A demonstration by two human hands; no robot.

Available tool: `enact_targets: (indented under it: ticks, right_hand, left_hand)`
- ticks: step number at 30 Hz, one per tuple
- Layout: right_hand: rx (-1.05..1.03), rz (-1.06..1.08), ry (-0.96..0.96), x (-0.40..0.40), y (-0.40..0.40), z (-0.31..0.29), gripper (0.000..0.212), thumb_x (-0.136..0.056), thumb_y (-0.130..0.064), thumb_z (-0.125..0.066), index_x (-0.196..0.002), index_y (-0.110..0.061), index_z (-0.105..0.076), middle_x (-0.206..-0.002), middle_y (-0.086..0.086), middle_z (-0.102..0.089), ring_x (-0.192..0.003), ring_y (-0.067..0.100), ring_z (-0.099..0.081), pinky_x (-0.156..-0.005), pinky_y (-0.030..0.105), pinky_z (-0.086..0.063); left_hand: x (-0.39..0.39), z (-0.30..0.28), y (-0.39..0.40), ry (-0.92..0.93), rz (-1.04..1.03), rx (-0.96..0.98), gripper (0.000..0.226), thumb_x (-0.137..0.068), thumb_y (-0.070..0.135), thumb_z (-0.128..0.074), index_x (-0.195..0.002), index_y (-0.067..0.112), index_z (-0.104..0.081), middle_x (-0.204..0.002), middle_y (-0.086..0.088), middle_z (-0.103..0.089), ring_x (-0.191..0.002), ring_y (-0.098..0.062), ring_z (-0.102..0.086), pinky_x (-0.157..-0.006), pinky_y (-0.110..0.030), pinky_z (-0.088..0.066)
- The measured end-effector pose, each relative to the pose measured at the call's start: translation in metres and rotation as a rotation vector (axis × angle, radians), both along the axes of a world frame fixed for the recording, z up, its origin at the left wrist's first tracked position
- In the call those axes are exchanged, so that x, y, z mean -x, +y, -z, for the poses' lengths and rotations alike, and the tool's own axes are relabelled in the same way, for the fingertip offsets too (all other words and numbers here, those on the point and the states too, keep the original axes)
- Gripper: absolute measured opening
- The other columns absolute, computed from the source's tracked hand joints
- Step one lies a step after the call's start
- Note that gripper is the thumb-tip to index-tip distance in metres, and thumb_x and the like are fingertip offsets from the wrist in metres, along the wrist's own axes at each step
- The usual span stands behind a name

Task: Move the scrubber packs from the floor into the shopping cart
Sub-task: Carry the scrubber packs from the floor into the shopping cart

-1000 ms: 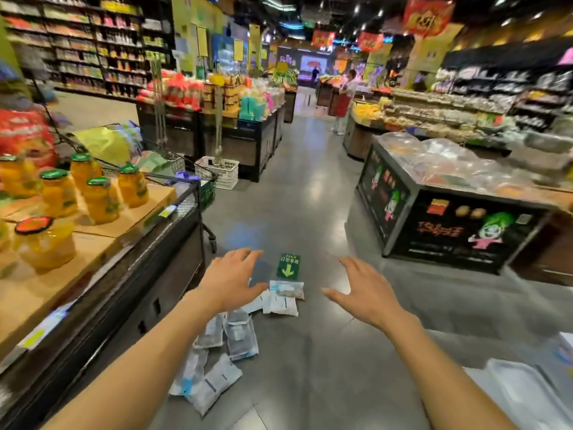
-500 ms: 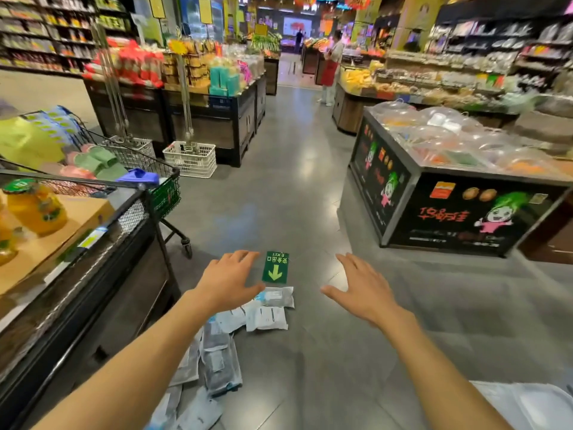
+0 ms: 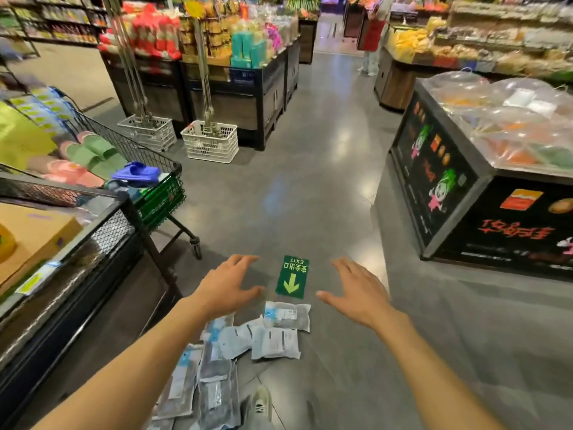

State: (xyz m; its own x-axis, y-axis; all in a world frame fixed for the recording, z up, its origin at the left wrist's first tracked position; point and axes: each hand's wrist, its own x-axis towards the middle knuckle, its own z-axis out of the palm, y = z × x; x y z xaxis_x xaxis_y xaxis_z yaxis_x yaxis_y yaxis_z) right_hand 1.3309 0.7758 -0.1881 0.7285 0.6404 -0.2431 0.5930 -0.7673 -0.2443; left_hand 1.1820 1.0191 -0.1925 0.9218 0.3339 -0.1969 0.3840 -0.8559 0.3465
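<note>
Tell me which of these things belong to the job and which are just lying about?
Job: scrubber packs on the floor, shopping cart, left hand, right hand.

Lying about: green arrow sticker, white baskets, slippers, snack counter.

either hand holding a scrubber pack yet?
No, the left hand and right hand are open and empty above the scrubber packs on the floor.

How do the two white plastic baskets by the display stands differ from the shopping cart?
The white baskets sit flat on the floor; the shopping cart rolls on wheels. The baskets are white plastic lattice holding metal poles; the cart is dark wire mesh with a green front panel, holding slippers. Both are open-topped.
</note>
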Motion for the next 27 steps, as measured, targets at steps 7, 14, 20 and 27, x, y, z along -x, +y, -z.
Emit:
enact_targets:
  ticks: [7, 14, 20, 27]
  right_hand:
    - [0.092, -0.040, 0.052, -0.136, 0.100, 0.080, 0.090, -0.091, -0.071, -0.052, -0.162, -0.026, -0.018, -0.170, -0.001, -0.021, -0.155, 0.021, -0.022, -0.126, 0.042, -0.020]
    - [0.124, -0.132, 0.102, -0.252, 0.194, 0.280, 0.091, -0.091, -0.068, -0.055, -0.162, -0.025, -0.019, -0.167, 0.000, -0.025, -0.152, 0.023, -0.025, -0.123, 0.040, -0.023]
    - [0.148, -0.240, 0.094, -0.297, 0.241, 0.534, 0.095, -0.088, -0.071, -0.057, -0.161, -0.025, -0.018, -0.167, 0.002, -0.027, -0.152, 0.025, -0.028, -0.124, 0.044, -0.024]
    - [0.245, -0.330, 0.097, -0.306, 0.261, 0.781, 0.098, -0.085, -0.076, -0.056, -0.161, -0.026, -0.020, -0.163, 0.003, -0.034, -0.147, 0.029, -0.037, -0.116, 0.045, -0.034]
  left_hand:
    - [-0.124, 0.095, 0.090, 0.093, -0.021, -0.040, 0.076, -0.092, 0.062, -0.056, -0.155, 0.030, -0.030, -0.157, -0.002, -0.041, -0.136, -0.025, -0.049, -0.108, -0.044, -0.045]
    - [-0.232, 0.289, 0.162, 0.109, -0.065, -0.057, 0.075, -0.092, 0.061, -0.058, -0.155, 0.030, -0.032, -0.155, -0.001, -0.042, -0.135, -0.026, -0.049, -0.106, -0.043, -0.046]
    - [-0.284, 0.533, 0.206, 0.146, -0.117, -0.023, 0.077, -0.093, 0.060, -0.058, -0.157, 0.026, -0.028, -0.155, -0.006, -0.041, -0.135, -0.030, -0.050, -0.105, -0.046, -0.047]
    - [-0.269, 0.788, 0.225, 0.288, -0.092, 0.062, 0.083, -0.089, 0.057, -0.066, -0.155, 0.018, -0.033, -0.151, -0.013, -0.045, -0.137, -0.031, -0.049, -0.113, -0.041, -0.040]
